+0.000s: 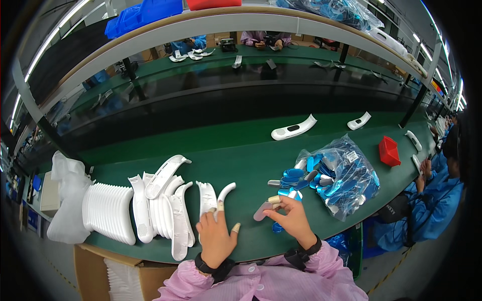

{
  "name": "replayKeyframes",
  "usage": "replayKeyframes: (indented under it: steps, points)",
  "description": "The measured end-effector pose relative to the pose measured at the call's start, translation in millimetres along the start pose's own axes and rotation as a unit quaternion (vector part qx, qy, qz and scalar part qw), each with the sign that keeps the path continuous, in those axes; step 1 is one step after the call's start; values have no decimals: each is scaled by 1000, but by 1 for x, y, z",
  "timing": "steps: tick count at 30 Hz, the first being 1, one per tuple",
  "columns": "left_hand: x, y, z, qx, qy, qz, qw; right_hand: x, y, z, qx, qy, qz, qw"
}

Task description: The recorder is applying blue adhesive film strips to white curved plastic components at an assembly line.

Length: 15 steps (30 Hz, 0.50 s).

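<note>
My left hand (217, 237) lies palm down with its fingers stretched out and finger covers on some tips. Its fingertips touch white curved plastic shells (207, 196) at the middle of the green table. My right hand (292, 220) pinches a flat oval plastic piece (261, 211), pale and pinkish, between thumb and fingers. Just beyond it lie loose blue and silver oval pieces (293, 173), spilling from a clear plastic bag (359, 175). Left of my left hand is a jumbled pile of white curved shells (165, 210).
A neat row of white shells (108, 210) stands by white wrapping (68, 195) at far left. White curved parts (294, 129) lie farther back near a red bin (389, 151). A shelf edge (241, 16) crosses above. A person in blue (427, 210) works at right.
</note>
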State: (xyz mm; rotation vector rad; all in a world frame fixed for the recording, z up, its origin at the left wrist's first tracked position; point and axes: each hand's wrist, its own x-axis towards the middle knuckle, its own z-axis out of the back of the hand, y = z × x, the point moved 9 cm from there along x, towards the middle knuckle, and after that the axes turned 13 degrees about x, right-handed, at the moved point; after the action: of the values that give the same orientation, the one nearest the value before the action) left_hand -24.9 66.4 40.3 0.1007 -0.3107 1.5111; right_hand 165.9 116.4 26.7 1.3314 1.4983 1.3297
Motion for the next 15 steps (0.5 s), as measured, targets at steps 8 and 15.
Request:
replayKeyframes:
  steps: [8, 15]
  points:
    - [-6, -2, -18, -275, 16, -21, 961, 5, 10, -14, 42, 38, -18, 998]
    - [-8, -15, -31, -746, 235, 81, 619, 5, 5, -32, 32, 56, 4, 998]
